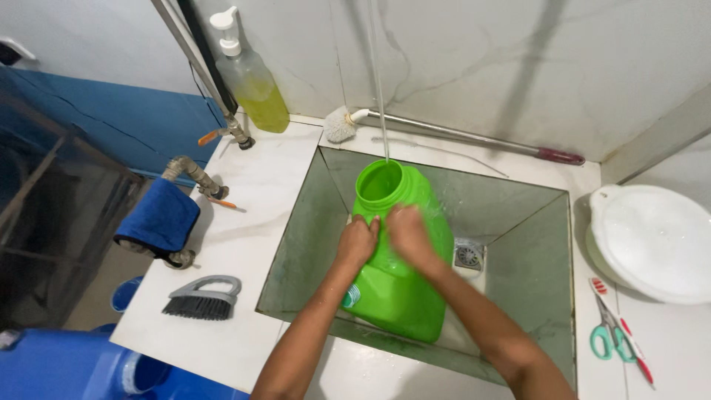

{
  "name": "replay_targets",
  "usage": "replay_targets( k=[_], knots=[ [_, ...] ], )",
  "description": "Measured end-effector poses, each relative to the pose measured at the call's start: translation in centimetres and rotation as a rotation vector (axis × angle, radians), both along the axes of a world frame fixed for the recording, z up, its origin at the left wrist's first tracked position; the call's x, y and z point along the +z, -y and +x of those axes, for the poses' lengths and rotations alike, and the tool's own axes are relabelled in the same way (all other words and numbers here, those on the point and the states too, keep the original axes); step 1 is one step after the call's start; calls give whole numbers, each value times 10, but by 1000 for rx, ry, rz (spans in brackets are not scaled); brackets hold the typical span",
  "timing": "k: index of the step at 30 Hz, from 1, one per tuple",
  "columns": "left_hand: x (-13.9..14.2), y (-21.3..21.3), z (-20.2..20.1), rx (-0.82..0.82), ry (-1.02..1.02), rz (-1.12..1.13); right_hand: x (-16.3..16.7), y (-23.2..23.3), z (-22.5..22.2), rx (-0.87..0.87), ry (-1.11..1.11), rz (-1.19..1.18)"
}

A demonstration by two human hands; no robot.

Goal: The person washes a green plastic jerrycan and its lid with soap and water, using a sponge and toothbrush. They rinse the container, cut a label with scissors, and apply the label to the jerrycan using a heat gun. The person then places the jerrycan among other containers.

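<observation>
Far left, beyond the surface's [259, 178] left edge: blue cabinet [141, 122] and a blue tub [67, 367] low down on the floor side. At the left edge a blue cloth [159, 218] hangs over a pipe, w/ a grey scrub brush [201, 298] near the front-left corner. Back-left corner: pump bottle [252, 78] of yellow liquid by the wall, a small tap [237, 133] beside it. Centre: sunken sink [311, 230], green-grey walls, drain [468, 255] at the bottom right. Green jug [400, 289] stands tilted in the sink, mouth up toward the back wall, thin stream of water [382, 89] falling straight into the opening. Left hand [358, 241] & right hand [407, 233] are both on the jug's shoulder just below the neck, fingers curled down over the plastic; grip looks like a pressing hold, not a full wrap, hands touching each other. Judging by this: jug is mid-rinse/fill, water level inside can't be seen, so how near done is unclear; no lid in sight. Behind the sink a long-handled brush [444, 130] lies along the back edge. Right side: white basin [655, 241] upside-down near the right edge, scissors [611, 333] w/ teal handles at the front-right. Walls are pale marbled tile; surface is white, wet in spots.
</observation>
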State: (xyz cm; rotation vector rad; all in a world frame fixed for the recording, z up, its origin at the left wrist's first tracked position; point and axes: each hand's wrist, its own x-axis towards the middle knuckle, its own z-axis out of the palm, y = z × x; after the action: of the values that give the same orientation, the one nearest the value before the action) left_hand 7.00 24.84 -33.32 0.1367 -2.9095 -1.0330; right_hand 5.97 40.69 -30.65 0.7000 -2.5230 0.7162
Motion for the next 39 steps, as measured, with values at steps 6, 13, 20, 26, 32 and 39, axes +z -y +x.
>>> replay_targets(
  k=[6, 13, 20, 26, 32, 39],
  knots=[
    [-10, 31, -13, 98, 48, -73, -23, 11, 50, 369, 372, 158],
    [-44, 97, -27, 166, 158, -52, -62, 51, 81, 199, 153, -268],
    [-65, 131, -38, 195, 246, -26, -138, -17, -4, -400, 331, -268],
    [-83, 137, -37, 181, 242, -24, -105, 72, 51, 69, 167, -314],
    [-84, 138, -38, 218, 333, -9, -122, -15, -90, -362, 243, -507],
    [-86, 137, -41, 216, 350, 18, -149, 26, 120, -48, 190, -436]
  ],
)
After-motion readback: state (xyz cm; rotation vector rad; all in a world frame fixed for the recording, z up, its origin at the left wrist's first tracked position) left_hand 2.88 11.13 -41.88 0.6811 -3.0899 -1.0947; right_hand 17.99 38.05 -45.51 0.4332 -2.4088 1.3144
